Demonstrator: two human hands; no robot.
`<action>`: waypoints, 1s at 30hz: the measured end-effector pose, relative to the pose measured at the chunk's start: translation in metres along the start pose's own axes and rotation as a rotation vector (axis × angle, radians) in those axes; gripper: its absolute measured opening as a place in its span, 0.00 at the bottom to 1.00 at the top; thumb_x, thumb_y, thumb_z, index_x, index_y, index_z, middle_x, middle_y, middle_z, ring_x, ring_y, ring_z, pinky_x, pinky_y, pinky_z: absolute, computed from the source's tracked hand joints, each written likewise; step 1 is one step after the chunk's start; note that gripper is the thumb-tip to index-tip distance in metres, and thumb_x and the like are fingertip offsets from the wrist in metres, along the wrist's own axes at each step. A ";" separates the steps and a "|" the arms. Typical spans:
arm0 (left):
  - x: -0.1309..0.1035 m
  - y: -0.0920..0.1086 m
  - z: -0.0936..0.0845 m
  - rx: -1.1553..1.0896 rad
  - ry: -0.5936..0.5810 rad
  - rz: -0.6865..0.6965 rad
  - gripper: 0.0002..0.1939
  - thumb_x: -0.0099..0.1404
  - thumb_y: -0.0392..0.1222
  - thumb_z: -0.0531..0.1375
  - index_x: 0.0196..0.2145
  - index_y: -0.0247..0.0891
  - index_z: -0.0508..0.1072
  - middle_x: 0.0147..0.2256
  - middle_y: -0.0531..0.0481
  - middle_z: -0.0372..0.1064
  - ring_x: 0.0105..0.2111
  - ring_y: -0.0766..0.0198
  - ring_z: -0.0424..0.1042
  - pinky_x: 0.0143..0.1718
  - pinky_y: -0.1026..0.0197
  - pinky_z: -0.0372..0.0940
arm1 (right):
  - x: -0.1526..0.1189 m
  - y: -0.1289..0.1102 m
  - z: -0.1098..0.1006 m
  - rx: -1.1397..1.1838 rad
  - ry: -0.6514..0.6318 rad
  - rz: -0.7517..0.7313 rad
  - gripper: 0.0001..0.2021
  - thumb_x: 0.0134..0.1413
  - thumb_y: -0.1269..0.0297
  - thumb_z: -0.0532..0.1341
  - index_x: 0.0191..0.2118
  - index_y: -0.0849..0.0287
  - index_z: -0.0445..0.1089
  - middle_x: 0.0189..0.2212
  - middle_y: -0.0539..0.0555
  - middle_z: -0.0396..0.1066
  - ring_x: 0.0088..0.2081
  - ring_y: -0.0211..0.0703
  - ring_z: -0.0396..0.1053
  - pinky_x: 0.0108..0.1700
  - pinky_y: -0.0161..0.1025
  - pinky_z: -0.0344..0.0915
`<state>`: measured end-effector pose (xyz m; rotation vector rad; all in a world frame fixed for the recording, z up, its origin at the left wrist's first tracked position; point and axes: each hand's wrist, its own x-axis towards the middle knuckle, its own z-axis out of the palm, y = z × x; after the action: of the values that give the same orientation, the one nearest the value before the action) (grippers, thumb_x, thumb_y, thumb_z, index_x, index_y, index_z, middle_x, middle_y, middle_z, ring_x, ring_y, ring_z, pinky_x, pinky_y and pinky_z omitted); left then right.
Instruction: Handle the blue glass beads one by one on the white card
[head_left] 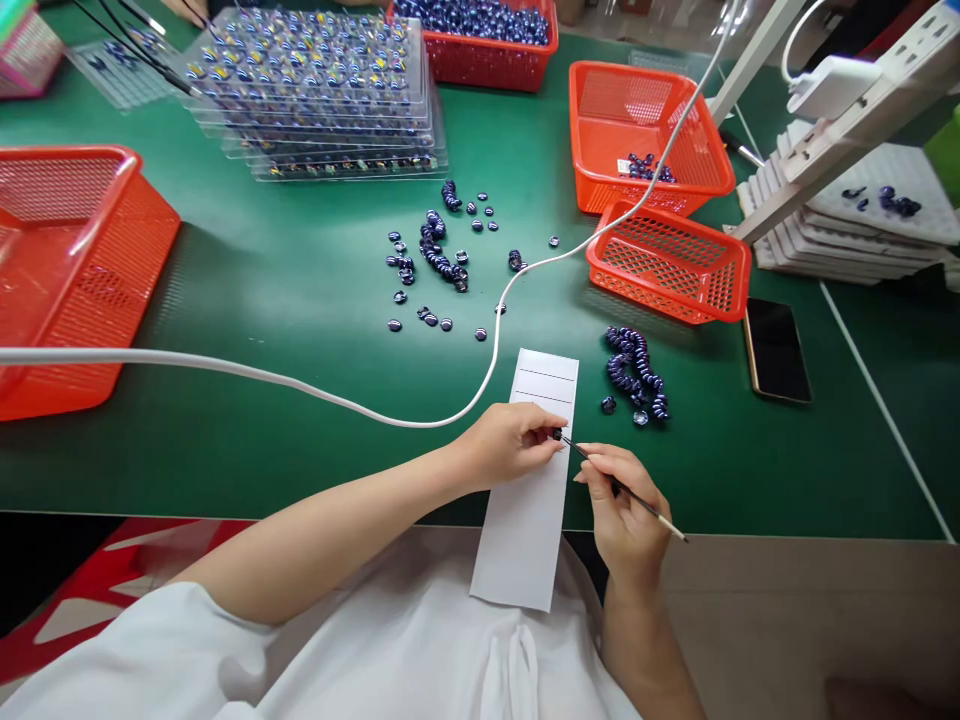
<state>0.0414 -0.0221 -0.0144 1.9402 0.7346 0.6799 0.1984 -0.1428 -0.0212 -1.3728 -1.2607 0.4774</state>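
Observation:
Between its thumb and fingertips, my left hand [506, 445] pinches a small dark bead [557, 434] above a white paper strip [525, 530] with printed lines. My right hand [628, 510] is closed around a thin brush-like tool [646, 505], whose dark tip meets the bead. The strip reaches over the table's front edge toward my lap. Right of the strip lies a curved row of dark shiny beads [626, 365]. Farther back on the green table [315, 300] are another bead row [435, 245] and several scattered beads.
A white cable [360, 408] crosses the table behind my hands. Orange baskets stand at left [142, 270], back [487, 62] and right [671, 262]. Stacked clear bead trays [337, 165] stand at the back. A phone [777, 350] lies right, near a white power strip [825, 150].

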 end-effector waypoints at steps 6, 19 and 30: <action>0.002 0.001 -0.001 -0.026 0.015 -0.063 0.12 0.60 0.36 0.63 0.43 0.34 0.79 0.30 0.49 0.77 0.28 0.67 0.75 0.33 0.67 0.70 | 0.004 -0.004 -0.003 -0.046 -0.075 -0.071 0.15 0.59 0.80 0.61 0.44 0.51 0.74 0.46 0.54 0.74 0.41 0.43 0.76 0.37 0.42 0.76; 0.003 0.012 -0.006 -0.131 -0.035 -0.152 0.14 0.62 0.34 0.58 0.44 0.34 0.77 0.34 0.48 0.76 0.31 0.66 0.74 0.34 0.66 0.69 | -0.001 -0.003 -0.003 -0.115 -0.082 -0.128 0.15 0.59 0.76 0.61 0.45 0.47 0.75 0.48 0.53 0.75 0.41 0.44 0.77 0.38 0.43 0.76; 0.004 0.015 -0.008 -0.180 -0.032 -0.227 0.14 0.60 0.33 0.56 0.42 0.35 0.78 0.32 0.50 0.74 0.29 0.67 0.71 0.32 0.67 0.66 | 0.000 -0.006 -0.001 -0.147 -0.072 -0.107 0.15 0.59 0.77 0.61 0.45 0.48 0.75 0.48 0.53 0.74 0.39 0.42 0.76 0.37 0.42 0.76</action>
<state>0.0418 -0.0203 0.0029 1.6701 0.8291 0.5541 0.1967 -0.1441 -0.0156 -1.4130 -1.4439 0.3686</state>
